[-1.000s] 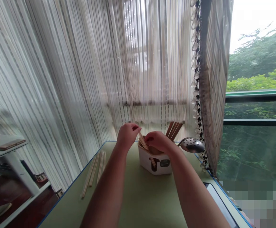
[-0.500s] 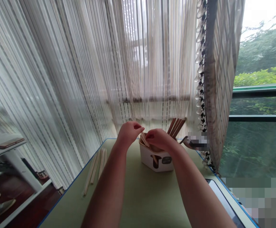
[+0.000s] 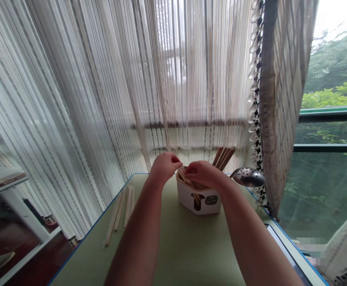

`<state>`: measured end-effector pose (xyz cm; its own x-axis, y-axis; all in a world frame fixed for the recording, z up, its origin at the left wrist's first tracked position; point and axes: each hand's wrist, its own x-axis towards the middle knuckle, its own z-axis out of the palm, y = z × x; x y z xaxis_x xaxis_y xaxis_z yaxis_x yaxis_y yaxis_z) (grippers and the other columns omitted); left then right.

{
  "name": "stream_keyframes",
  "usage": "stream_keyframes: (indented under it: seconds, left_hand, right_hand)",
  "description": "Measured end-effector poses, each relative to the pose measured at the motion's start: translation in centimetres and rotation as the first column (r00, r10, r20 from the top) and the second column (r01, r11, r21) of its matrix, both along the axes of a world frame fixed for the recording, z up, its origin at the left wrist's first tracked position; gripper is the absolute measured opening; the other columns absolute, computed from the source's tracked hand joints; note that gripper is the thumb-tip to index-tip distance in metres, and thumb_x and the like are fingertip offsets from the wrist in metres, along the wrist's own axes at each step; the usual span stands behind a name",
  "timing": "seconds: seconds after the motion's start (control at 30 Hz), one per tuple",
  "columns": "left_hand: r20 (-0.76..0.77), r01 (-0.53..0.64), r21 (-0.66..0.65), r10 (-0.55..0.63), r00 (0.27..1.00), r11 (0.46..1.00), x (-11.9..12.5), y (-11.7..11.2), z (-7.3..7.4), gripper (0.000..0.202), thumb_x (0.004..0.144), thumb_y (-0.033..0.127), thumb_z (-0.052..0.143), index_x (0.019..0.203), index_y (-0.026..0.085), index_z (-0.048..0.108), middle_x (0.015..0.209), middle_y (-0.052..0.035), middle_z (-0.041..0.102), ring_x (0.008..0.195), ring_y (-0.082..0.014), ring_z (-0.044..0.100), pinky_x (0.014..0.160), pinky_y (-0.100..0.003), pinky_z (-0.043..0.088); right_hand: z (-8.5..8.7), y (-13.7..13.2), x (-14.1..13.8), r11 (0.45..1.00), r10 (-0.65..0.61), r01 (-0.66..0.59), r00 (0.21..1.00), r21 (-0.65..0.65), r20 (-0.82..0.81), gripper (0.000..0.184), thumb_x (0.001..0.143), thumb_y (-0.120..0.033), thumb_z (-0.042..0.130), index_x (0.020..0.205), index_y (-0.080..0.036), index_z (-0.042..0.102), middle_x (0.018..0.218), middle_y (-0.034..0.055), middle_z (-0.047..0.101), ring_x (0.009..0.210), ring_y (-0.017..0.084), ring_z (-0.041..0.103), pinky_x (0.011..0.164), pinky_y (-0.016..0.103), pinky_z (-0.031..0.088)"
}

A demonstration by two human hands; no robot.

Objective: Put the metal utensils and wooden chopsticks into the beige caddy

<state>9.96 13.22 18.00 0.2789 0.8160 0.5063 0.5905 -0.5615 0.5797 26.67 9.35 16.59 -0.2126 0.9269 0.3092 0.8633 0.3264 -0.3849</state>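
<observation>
A white utensil box [image 3: 187, 198] with a tan rim and a dark cutout stands at the back of the table. Light wooden chopsticks [image 3: 183, 173] slant into its left side, their lower parts showing through the cutout. My left hand [image 3: 165, 169] is closed in a pinch at their upper ends, over the left rim. From the right, my right hand [image 3: 201, 173] reaches over the box with its fingers closed against the same chopsticks. Several dark brown chopsticks [image 3: 223, 158] stand behind my right hand, and a slotted ladle [image 3: 247, 176] leans out to the right.
More light chopsticks [image 3: 118, 212] lie in rows on the left of the green table [image 3: 188, 246]. A tablet-like device [image 3: 286, 250] rests along the right edge. Sheer curtains [image 3: 101, 79] hang behind the table. A white shelf [image 3: 9, 178] stands at far left.
My view has shifted slightly. Both hands stay at the box in nearly the same pose, with the light chopsticks still between them.
</observation>
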Motion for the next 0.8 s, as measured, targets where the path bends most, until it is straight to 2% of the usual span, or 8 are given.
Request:
stream_keyframes:
  seconds: [0.23, 0.37, 0.5, 0.67, 0.73, 0.8]
  left_hand:
    - [-0.04, -0.082, -0.004, 0.081, 0.996, 0.997, -0.2, -0.3, 0.2, 0.033, 0.07, 0.047, 0.057, 0.062, 0.016, 0.065, 0.054, -0.0039, 0.06, 0.051, -0.0138, 0.053, 0.05, -0.025, 0.037]
    - [0.04, -0.058, -0.151, 0.065, 0.997, 0.987, -1.1, 1.1, -0.2, 0.037, 0.071, 0.05, 0.055, 0.065, 0.015, 0.064, 0.057, -0.0041, 0.061, 0.051, -0.0129, 0.054, 0.047, -0.022, 0.038]
    - [0.19, -0.001, -0.304, 0.061, 0.98, 0.953, -1.4, 3.9, -2.1, 0.033, 0.073, 0.046, 0.055, 0.071, 0.014, 0.062, 0.071, -0.006, 0.064, 0.056, -0.0118, 0.057, 0.048, -0.021, 0.043]
    - [0.296, 0.034, -0.336, 0.071, 0.953, 0.941, -0.5, 6.9, -5.1, 0.023, 0.071, 0.034, 0.06, 0.078, 0.013, 0.064, 0.077, -0.0062, 0.064, 0.069, -0.0144, 0.059, 0.06, -0.024, 0.048]
    - [0.334, 0.097, -0.391, 0.043, 0.942, 0.915, -0.2, 7.4, -5.8, 0.024, 0.071, 0.033, 0.06, 0.08, 0.012, 0.064, 0.08, -0.0074, 0.064, 0.073, -0.0154, 0.06, 0.064, -0.026, 0.049]
    - [0.391, 0.194, -0.464, 0.003, 0.921, 0.864, 0.0, 7.5, -6.2, 0.026, 0.071, 0.034, 0.061, 0.083, 0.011, 0.063, 0.082, -0.0084, 0.065, 0.073, -0.0155, 0.06, 0.066, -0.028, 0.05]
  right_hand:
    - [-0.6, 0.6, -0.8, 0.998, -0.009, 0.007, 0.999, 0.055, 0.043, 0.018, 0.075, -0.029, 0.055, 0.075, -0.018, 0.068, 0.07, 0.0034, 0.068, 0.061, 0.012, 0.056, 0.055, 0.022, 0.033]
    - [-0.4, 0.5, -0.9, 0.999, -0.033, 0.029, 0.997, 0.046, 0.076, 0.018, 0.075, -0.028, 0.054, 0.074, -0.017, 0.068, 0.066, 0.0032, 0.066, 0.056, 0.011, 0.053, 0.051, 0.022, 0.03]
    - [0.0, 0.5, -0.8, 0.996, -0.089, 0.087, 0.992, 0.031, 0.084, 0.02, 0.074, -0.03, 0.054, 0.076, -0.017, 0.069, 0.065, 0.0032, 0.065, 0.055, 0.011, 0.051, 0.05, 0.022, 0.03]
    - [0.2, 0.3, -0.7, 0.995, -0.095, 0.094, 0.994, 0.024, 0.047, 0.019, 0.073, -0.03, 0.054, 0.075, -0.018, 0.068, 0.069, 0.0035, 0.066, 0.059, 0.012, 0.053, 0.052, 0.021, 0.032]
    - [0.3, 0.2, -0.7, 0.995, -0.095, 0.094, 0.995, 0.026, 0.037, 0.017, 0.072, -0.029, 0.054, 0.075, -0.019, 0.068, 0.07, 0.0032, 0.066, 0.061, 0.012, 0.054, 0.053, 0.021, 0.032]
    - [0.5, 0.1, -0.6, 0.995, -0.099, 0.098, 0.994, 0.016, 0.035, 0.016, 0.07, -0.027, 0.055, 0.075, -0.019, 0.068, 0.07, 0.0031, 0.066, 0.062, 0.013, 0.055, 0.053, 0.021, 0.033]
